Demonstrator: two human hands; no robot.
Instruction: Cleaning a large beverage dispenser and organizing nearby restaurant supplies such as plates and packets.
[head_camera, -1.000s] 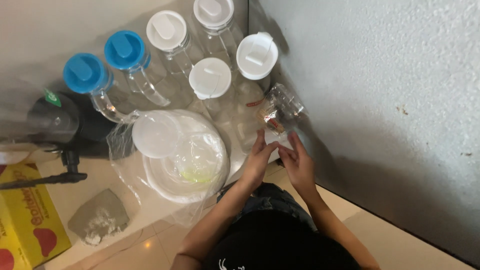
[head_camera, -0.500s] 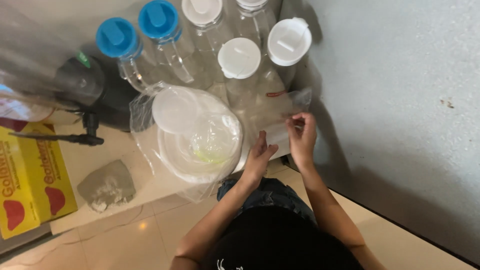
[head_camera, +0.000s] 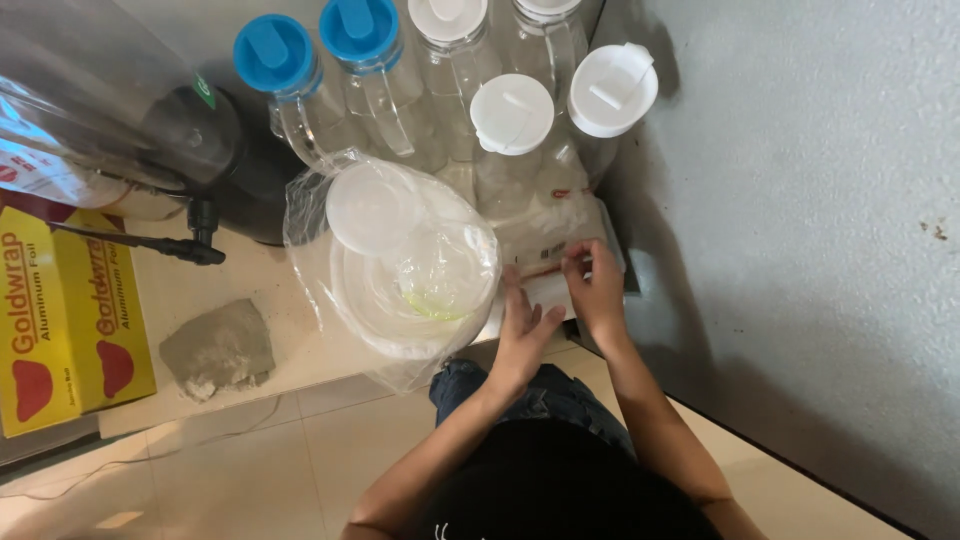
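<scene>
beside the grey wall (head_camera: 800, 200), left hand (head_camera: 524, 325) spread flat on clear bag (head_camera: 545, 250), right hand (head_camera: 597, 290) pinching its edge

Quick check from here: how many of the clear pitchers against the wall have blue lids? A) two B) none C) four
A: two blue lids sit at the left of the row, and the other lids there are white.

One head-worn camera looks steeply down, close above the hands (head_camera: 560, 305) and floor-level shelf (head_camera: 250, 290).
</scene>
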